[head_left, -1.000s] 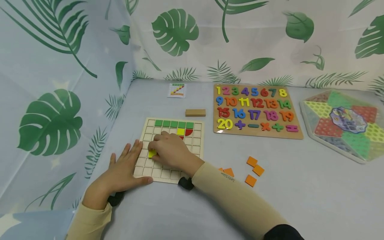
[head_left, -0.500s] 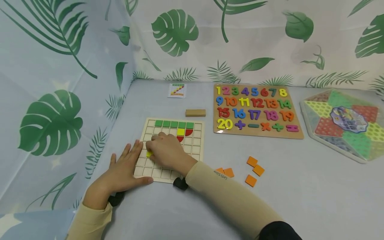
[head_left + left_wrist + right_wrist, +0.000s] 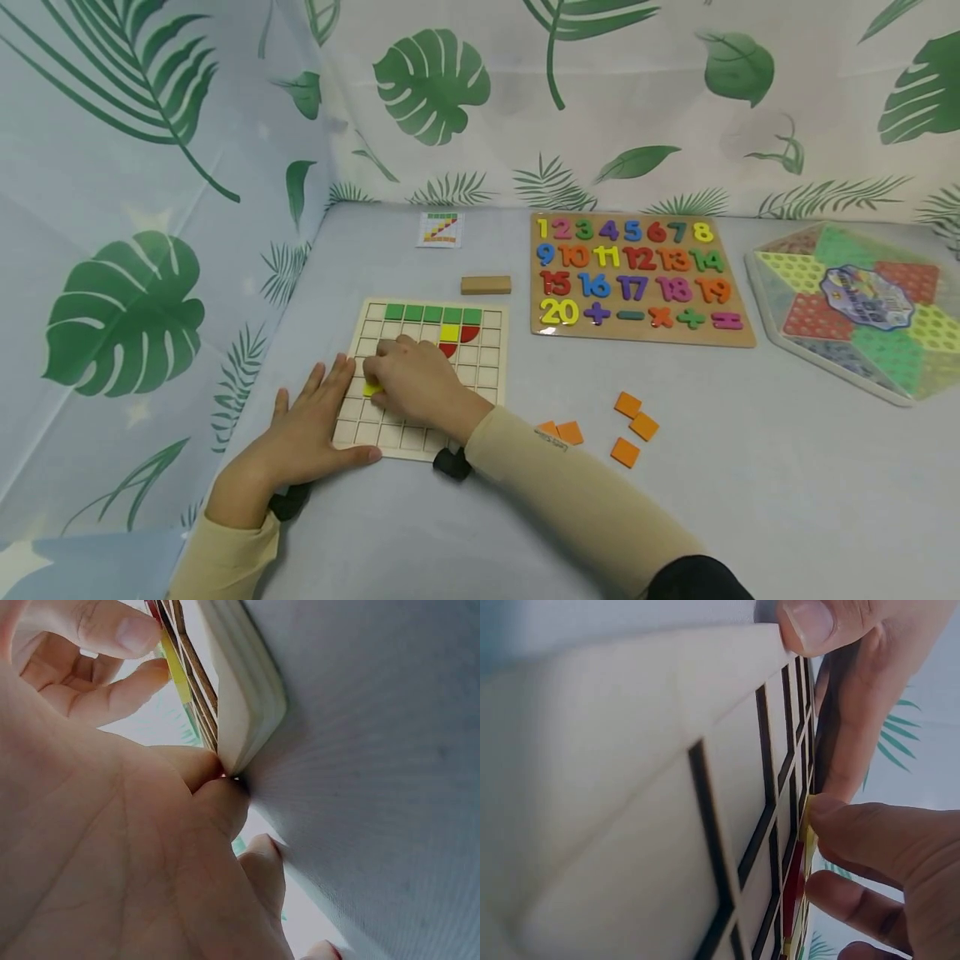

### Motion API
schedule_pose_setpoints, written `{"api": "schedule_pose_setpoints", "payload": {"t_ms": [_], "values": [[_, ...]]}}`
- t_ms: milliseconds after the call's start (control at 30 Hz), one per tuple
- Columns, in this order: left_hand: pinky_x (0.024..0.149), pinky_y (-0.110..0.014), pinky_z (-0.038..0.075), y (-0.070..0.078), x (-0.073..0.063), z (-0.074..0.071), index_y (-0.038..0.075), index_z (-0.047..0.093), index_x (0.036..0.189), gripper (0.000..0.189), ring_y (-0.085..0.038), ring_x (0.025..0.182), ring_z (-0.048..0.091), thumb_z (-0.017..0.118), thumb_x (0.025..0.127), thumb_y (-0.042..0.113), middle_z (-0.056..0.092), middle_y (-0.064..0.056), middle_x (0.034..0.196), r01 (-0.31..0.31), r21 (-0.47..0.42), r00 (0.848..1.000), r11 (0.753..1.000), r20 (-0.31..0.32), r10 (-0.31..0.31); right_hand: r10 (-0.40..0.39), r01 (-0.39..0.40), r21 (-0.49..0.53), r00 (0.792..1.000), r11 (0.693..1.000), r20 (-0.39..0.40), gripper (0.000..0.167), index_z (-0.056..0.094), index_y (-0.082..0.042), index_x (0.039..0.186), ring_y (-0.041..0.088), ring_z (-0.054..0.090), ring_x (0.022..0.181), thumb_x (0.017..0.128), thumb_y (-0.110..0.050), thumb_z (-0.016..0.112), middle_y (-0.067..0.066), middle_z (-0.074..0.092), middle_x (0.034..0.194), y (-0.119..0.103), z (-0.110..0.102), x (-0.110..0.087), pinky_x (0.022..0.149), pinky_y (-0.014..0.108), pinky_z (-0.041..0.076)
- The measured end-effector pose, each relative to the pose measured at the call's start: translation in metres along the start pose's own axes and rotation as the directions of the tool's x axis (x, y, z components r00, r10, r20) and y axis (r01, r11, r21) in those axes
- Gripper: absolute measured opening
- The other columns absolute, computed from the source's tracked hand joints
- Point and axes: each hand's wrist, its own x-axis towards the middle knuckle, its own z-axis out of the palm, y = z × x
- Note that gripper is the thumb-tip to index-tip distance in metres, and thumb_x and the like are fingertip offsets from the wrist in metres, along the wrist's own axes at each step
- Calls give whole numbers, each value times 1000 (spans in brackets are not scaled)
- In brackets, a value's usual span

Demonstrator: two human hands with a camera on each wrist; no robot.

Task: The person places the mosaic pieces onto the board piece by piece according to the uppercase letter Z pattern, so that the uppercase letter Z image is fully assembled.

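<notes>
A square wooden grid board (image 3: 491, 375) lies on the table. Along its far side runs a row of green square tiles (image 3: 432, 314), with a yellow tile (image 3: 449, 332) and red rounded-corner tiles (image 3: 469, 334) below. My right hand (image 3: 420, 379) reaches over the board, its thumb and fingers curled at another yellow tile (image 3: 371, 389) near the left side. In the right wrist view that yellow tile (image 3: 810, 829) stands beside a red tile (image 3: 793, 889). My left hand (image 3: 311, 429) has its fingers spread against the board's left edge, thumb at the near corner.
Several loose orange tiles (image 3: 625, 452) lie right of the board. A small wooden block (image 3: 486, 285) and a pattern card (image 3: 440, 230) sit beyond it. Farther right are a number puzzle (image 3: 643, 312) and a hexagonal game box (image 3: 862, 321). Leaf-print cloth (image 3: 525, 100) hangs behind.
My right hand has shifted slightly left with the yellow tile, uncovering more of a red tile. It has stayed nearly still over the last half second. The left hand keeps its place.
</notes>
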Motion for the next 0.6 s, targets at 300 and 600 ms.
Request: {"api": "schedule_pose_setpoints", "payload": {"t_ms": [300, 600], "values": [[111, -88, 5, -1, -3, -1, 9, 4, 168, 131, -50, 161, 5, 72, 79, 77, 6, -14, 177, -5, 0, 1000, 1000, -4, 5, 1, 5, 99, 998, 995, -68, 21, 76, -26, 114, 15, 64, 103, 97, -39, 73, -8, 71, 110, 10, -9, -20, 80, 31, 57], [113, -86, 5, 4, 1, -2, 10, 3, 168, 131, -49, 161, 5, 73, 79, 75, 5, -14, 177, 13, 1, 1000, 1000, 16, -13, 55, -15, 253, 987, 967, -149, 18, 79, -21, 108, 17, 67, 101, 95, -34, 77, -5, 74, 109, 33, -18, -52, 85, 35, 57]]}}
